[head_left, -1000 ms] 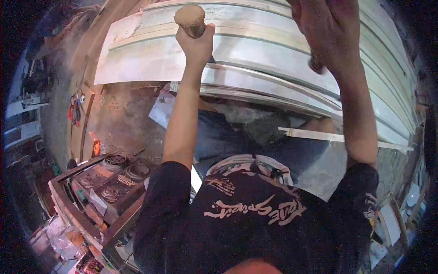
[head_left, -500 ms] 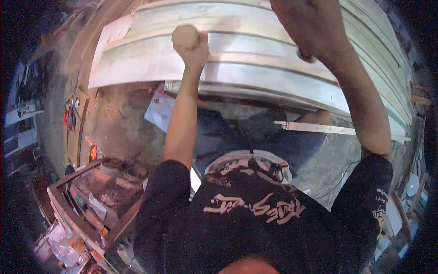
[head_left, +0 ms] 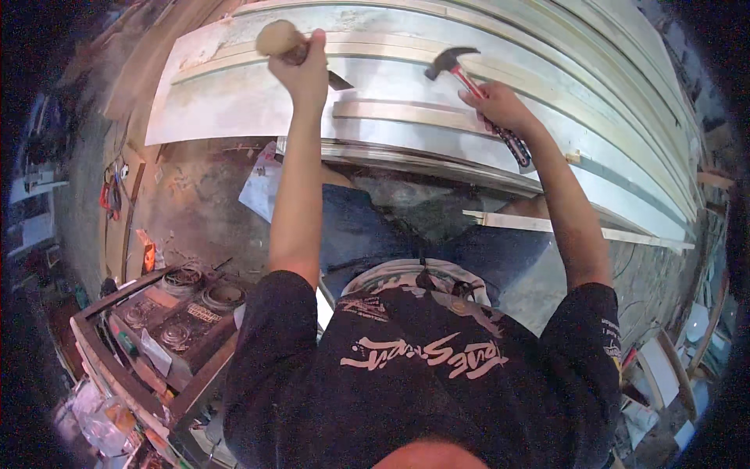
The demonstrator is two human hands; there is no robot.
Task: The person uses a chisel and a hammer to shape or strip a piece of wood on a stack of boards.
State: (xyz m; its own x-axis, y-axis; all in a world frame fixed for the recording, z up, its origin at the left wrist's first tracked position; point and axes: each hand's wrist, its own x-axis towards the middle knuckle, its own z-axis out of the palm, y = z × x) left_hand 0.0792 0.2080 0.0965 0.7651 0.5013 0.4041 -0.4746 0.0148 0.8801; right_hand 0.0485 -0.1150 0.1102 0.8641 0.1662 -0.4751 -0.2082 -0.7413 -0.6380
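My left hand (head_left: 303, 74) is closed round what looks like a chisel, with a thick, round-ended tan wooden handle (head_left: 277, 37). A dark flat blade (head_left: 340, 80) shows past the hand on the right, just above the pale boards. My right hand (head_left: 504, 108) grips a claw hammer (head_left: 453, 62) by its red and dark handle, the head up and to the left. Below the hammer a narrow wooden strip (head_left: 410, 113) lies on the wide white board (head_left: 226, 105), its left end near the blade. My fingers partly hide both handles.
Long pale strips (head_left: 547, 70) run across the board toward the right. A loose wooden batten (head_left: 578, 229) crosses by my leg. At lower left stands a dark wooden frame (head_left: 117, 367) with speaker-like round parts. Red-handled pliers (head_left: 109, 199) hang at the left.
My right hand has come down from the upper edge, bringing the hammer into full view. My left hand has moved left and slightly up, tilting the chisel, and its blade now shows.
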